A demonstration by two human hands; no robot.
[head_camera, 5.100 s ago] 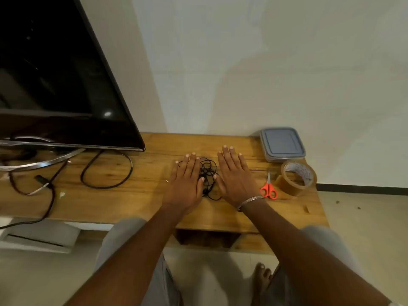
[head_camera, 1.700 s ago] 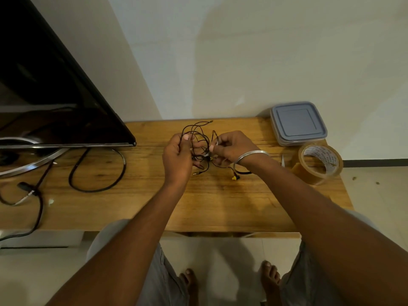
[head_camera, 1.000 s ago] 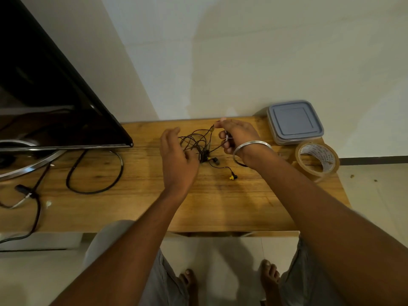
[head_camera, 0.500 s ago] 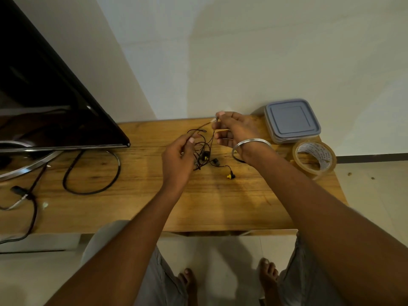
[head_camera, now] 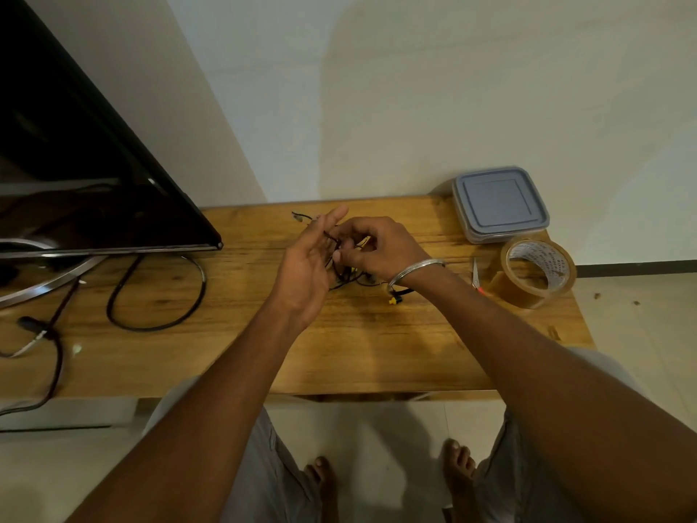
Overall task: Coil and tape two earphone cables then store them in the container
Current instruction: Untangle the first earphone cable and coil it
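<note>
A tangle of thin black earphone cables (head_camera: 349, 276) hangs between my two hands above the middle of the wooden table (head_camera: 339, 352). My left hand (head_camera: 305, 269) is raised with straight fingers, and a strand runs across them. My right hand (head_camera: 377, 247) pinches the cable with curled fingers right beside it. A yellow plug tip (head_camera: 393, 300) lies on the table under my right wrist. The grey lidded container (head_camera: 498, 205) stands closed at the back right corner. A roll of brown tape (head_camera: 537, 271) sits in front of it.
Scissors (head_camera: 476, 276) with an orange handle lie between my right forearm and the tape roll, mostly hidden. A black TV screen (head_camera: 75, 175) on a metal stand fills the left side, with thick black cables (head_camera: 151, 296) looped on the table.
My hands have come together around the tangle. My left hand has opened its fingers upward with a strand over them, and my right hand has moved down and left toward it.
</note>
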